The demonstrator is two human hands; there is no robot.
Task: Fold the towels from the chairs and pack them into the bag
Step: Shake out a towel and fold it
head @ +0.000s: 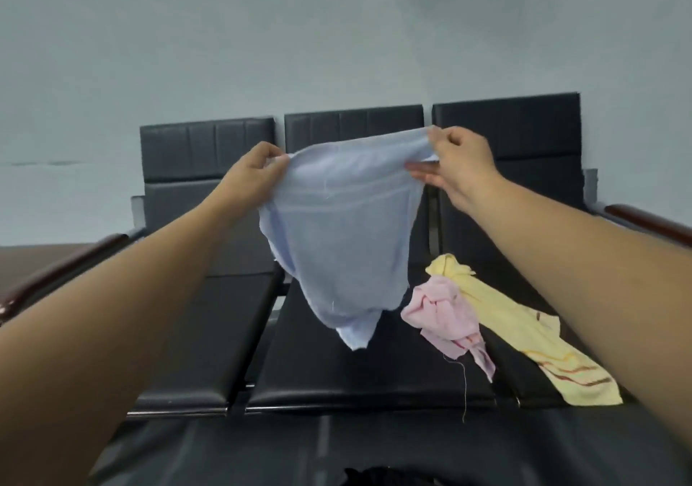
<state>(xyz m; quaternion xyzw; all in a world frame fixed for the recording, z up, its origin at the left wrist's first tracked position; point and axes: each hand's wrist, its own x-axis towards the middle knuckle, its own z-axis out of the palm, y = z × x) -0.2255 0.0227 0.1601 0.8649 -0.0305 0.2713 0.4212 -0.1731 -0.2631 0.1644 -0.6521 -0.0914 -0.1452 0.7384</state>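
Note:
A pale blue towel (344,238) hangs in the air above the middle seat of a row of black chairs (337,365). My left hand (252,172) pinches its upper left corner and my right hand (458,165) pinches its upper right corner, so the cloth droops between them with its lower tip just above the seat. A crumpled pink towel (445,317) lies on the seat to the right. A yellow towel (524,339) with brown stripes stretches over the right seat, partly under the pink one. A dark object (389,477) at the bottom edge is too cut off to identify.
The three joined chairs have black padded backs (206,148) and stand against a light grey wall. Brown wooden armrests (67,264) close both ends of the row. The left seat (209,335) holds nothing.

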